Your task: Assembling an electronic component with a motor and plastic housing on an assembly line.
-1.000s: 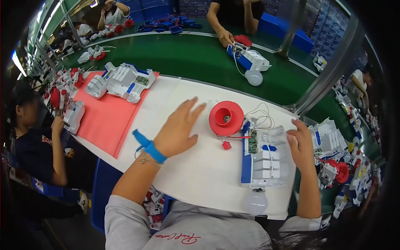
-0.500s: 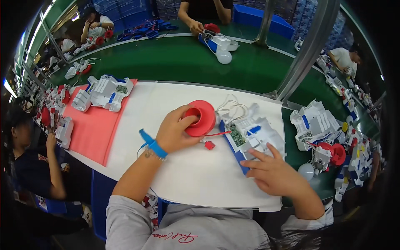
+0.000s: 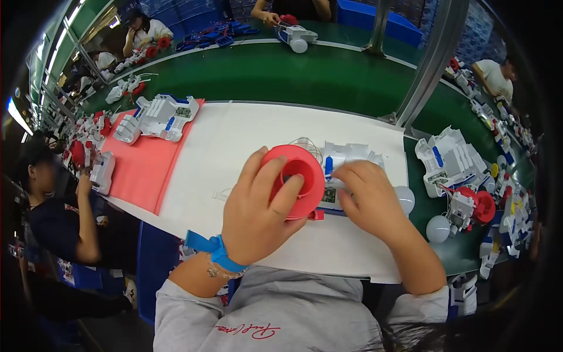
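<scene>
My left hand (image 3: pixel 264 205), with a blue band at the wrist, grips a red flanged cup (image 3: pixel 315 182), its fingers reaching into the central opening. Right beside it lies a white-and-blue plastic housing (image 3: pixel 358 154) with a green circuit board (image 3: pixel 330 195), partly covered by my hands. My right hand (image 3: pixel 369 196) is over the housing near a blue piece (image 3: pixel 329 165), thumb and fingers apart. Thin wires (image 3: pixel 308 146) show behind the red cup. A white dome (image 3: pixel 404 200) sticks out past my right hand. A small red connector (image 3: pixel 316 215) peeks out below the cup.
A similar housing (image 3: pixel 170 114) sits on a pink sheet (image 3: pixel 138 185) at left. More housings (image 3: pixel 448 158) and red parts (image 3: pixel 484 206) crowd the right. A metal post (image 3: pixel 431 64) rises at the white mat's (image 3: pixel 226 132) far right corner. Co-workers sit left and across the green belt (image 3: pixel 234 73).
The housing has been turned and its white dome now shows at right. The red cup has moved right and nearer, its opening tipped upward. My right hand has moved up over the housing.
</scene>
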A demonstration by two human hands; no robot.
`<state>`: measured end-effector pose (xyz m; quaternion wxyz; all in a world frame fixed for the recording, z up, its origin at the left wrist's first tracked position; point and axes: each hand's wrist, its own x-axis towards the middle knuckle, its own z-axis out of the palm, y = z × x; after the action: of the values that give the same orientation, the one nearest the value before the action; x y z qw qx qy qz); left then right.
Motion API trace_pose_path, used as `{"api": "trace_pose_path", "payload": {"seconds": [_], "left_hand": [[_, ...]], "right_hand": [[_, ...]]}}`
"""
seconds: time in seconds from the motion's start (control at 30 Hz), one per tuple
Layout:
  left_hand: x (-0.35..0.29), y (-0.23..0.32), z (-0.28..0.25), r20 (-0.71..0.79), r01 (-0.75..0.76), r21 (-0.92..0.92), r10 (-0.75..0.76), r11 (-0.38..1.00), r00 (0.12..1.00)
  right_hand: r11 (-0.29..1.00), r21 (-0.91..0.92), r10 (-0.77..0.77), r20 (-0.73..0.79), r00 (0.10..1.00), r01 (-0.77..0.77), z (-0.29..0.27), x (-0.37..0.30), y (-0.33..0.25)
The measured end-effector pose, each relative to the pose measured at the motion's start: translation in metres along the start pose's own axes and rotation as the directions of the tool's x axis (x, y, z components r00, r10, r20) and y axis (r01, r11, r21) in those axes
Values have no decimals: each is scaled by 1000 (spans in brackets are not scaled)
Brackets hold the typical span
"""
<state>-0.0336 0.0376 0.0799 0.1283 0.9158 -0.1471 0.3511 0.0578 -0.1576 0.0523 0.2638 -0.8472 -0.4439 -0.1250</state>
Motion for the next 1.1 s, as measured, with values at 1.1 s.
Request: {"api": "trace_pose_path", "payload": {"seconds": [1.1], "left_hand": [[-56,-22,30,126,220,-569,-181,793,975]], "right_hand": [[965,249,79,21,997,-82,20,-2,-3]]}}
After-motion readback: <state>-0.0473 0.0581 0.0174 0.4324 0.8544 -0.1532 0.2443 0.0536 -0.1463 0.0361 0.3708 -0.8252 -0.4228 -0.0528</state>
